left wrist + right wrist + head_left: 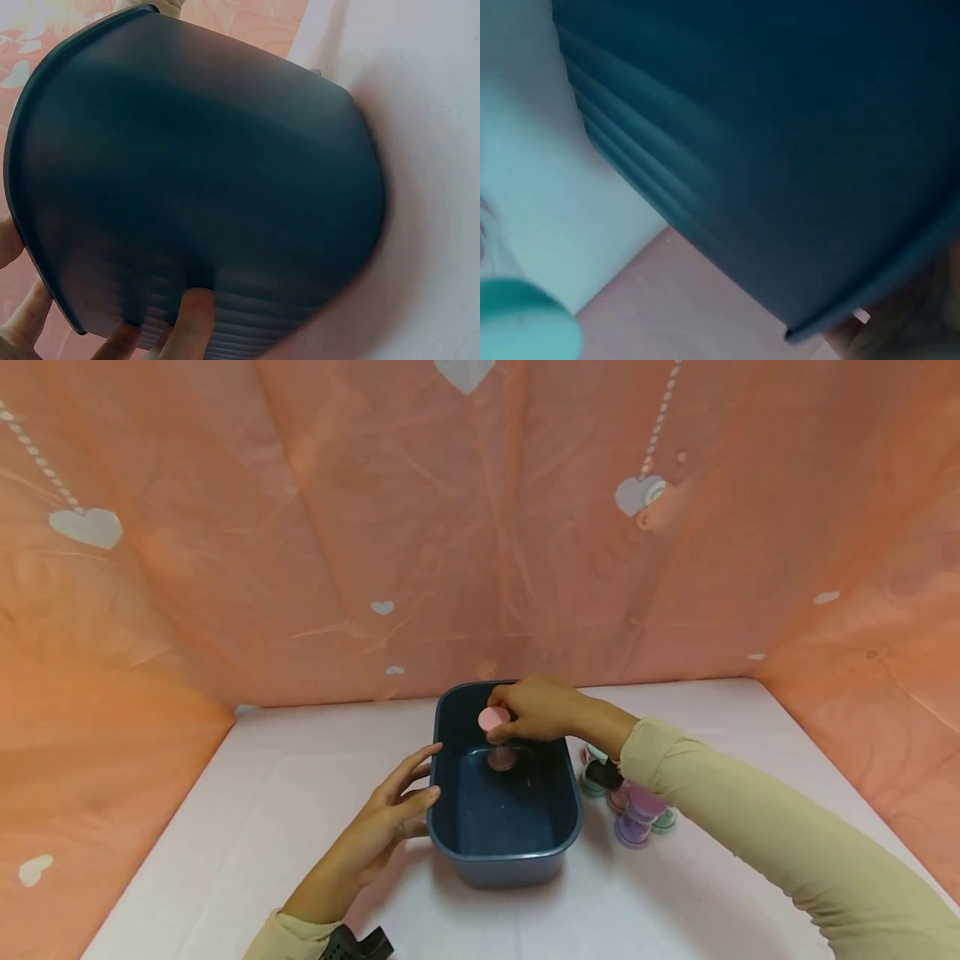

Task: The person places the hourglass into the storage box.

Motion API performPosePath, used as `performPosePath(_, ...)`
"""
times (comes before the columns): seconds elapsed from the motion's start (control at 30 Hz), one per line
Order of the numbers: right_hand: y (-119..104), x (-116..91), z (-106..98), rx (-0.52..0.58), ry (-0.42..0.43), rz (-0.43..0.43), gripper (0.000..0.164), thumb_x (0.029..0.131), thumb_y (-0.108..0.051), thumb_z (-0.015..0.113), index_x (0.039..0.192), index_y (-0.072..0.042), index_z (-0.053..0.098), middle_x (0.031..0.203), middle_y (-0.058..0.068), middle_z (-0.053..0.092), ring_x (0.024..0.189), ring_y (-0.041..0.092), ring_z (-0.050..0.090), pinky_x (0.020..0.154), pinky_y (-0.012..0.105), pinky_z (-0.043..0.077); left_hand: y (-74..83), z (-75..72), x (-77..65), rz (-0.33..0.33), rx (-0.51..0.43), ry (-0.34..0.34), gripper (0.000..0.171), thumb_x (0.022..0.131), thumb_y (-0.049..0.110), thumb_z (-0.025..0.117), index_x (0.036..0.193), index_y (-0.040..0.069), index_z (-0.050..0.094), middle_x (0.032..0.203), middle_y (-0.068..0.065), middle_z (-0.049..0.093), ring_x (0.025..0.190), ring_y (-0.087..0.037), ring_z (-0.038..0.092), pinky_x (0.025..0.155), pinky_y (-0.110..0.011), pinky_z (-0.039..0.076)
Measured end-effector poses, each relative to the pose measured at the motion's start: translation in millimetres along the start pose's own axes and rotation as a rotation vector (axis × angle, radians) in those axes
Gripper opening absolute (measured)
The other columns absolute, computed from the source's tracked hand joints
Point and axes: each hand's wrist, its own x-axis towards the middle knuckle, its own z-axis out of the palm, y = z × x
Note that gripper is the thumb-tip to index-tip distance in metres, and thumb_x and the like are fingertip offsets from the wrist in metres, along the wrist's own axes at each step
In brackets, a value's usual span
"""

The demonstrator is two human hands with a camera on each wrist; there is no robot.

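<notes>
A deep dark-blue plastic bin (504, 858) stands on the white table. My right hand (543, 708) reaches over its right side and pinches a small round tub with a pink lid (493, 719) inside the far half of the bin. Beneath it, a dull pink round shape (501, 758) shows against the bin's inside. My left hand (386, 814) rests against the bin's left side, fingers spread and fairly straight, tips at the rim. In the left wrist view, its fingers (193, 322) touch the ribbed outer wall.
Right of the bin, partly under my right forearm, stand several small tubs, among them a purple one (634, 831) and a green one (665, 820). A teal tub (525, 322) shows in the right wrist view. Orange cloth (465, 543) with hearts rises behind the table.
</notes>
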Motion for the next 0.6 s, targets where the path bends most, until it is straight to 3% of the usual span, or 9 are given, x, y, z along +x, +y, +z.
performPosePath(0.3,-3.4,13.5,23.5,0.021,-0.001,-0.004,0.049,0.093,-0.05,0.064,0.127,-0.016,0.061,0.101,-0.003,0.07,0.086,0.011,0.061,0.081,0.031,0.05,-1.5,-0.2,-3.7,-0.013,-0.01,0.018,0.059,0.1,0.023,0.056,0.154,0.029,0.032,0.16,-0.018,0.02,0.144,-0.048,0.026,0.095,-0.054,0.051)
performPosePath(0.43,-3.0,16.6,24.6,0.03,0.026,0.029,0.048,0.092,-0.05,0.065,0.127,-0.016,0.061,0.105,-0.002,0.069,0.09,0.013,0.061,0.085,0.034,0.051,-0.9,0.1,-1.4,-0.007,-0.004,0.0,0.061,0.1,0.024,0.056,0.155,0.029,0.03,0.16,-0.017,0.019,0.145,-0.048,0.026,0.094,-0.053,0.052)
performPosePath(0.6,-3.6,21.5,23.9,0.04,0.011,0.055,0.052,0.093,-0.052,0.064,0.129,-0.016,0.06,0.107,0.0,0.069,0.093,0.015,0.062,0.089,0.037,0.05,-0.4,1.5,0.4,-0.014,-0.028,-0.026,0.063,0.101,0.023,0.055,0.157,0.027,0.025,0.16,-0.018,0.016,0.145,-0.05,0.021,0.094,-0.06,0.049)
